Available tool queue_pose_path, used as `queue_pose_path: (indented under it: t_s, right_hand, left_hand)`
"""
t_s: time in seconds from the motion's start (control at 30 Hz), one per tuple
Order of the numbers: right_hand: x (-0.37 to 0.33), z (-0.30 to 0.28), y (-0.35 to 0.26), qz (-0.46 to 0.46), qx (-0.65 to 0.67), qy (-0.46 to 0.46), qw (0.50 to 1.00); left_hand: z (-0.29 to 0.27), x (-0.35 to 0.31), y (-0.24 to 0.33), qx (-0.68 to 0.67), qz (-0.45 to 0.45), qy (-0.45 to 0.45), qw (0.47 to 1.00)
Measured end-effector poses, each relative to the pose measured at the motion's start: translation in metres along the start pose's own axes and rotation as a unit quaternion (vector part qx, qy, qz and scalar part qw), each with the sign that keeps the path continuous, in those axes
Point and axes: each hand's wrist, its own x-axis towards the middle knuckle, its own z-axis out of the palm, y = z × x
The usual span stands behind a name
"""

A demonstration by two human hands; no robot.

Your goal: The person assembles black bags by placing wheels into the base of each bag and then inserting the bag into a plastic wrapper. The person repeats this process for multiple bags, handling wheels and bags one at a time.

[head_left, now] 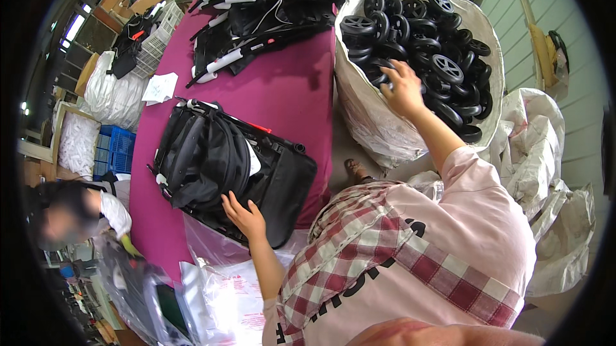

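Okay, looking down from my end, I've got both hands on the feed. My left hand (245, 219) is at the near edge of the black folded stroller (208, 153), its fingers spread and flat-ish, closed around nothing; the tips are against the dark fabric or just above it, I can't say which. The stroller lies slantwise on the purple tabletop (289, 99), bunched cloth toward the left, a smooth dark panel (292, 185) toward the right, a thin red strip (260, 128) along its far side.

Over on the other side, my right hand (405, 89) is out at full stretch, in over the near-left part of the big white sack (359, 112), which is heaped with black wheels (423, 47), a few showing grey spokes. The fingers are parted and half bent, tips down among the wheels. Whether they've got hold of one, I can't tell from here.

Up at the far end of the table, more folded frames (247, 34) lie piled, black with white tube sections. A white paper sheet (160, 89) sits by the left edge. Clear plastic bags (224, 298) lie near my left forearm, and a co-worker's pale sleeve (115, 213) shows beyond the table's left side.
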Motion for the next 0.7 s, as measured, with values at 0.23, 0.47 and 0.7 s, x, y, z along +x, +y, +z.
queue_pose_path:
  t_s: [0.23, 0.47, 0.7]
  right_hand:
    - [0.024, 0.016, 0.094, 0.069, 0.104, -0.365, 0.923]
    - [0.094, 0.012, 0.106, -0.096, 0.046, -0.482, 0.869]
    - [0.221, 0.038, 0.131, -0.028, 0.318, -0.102, 0.942]
  left_hand:
    - [0.057, -0.076, 0.031, 0.01, -0.164, -0.118, 0.979]
    - [0.089, -0.063, 0.077, 0.066, -0.241, -0.157, 0.955]
    - [0.105, -0.058, 0.077, 0.085, -0.273, -0.142, 0.948]
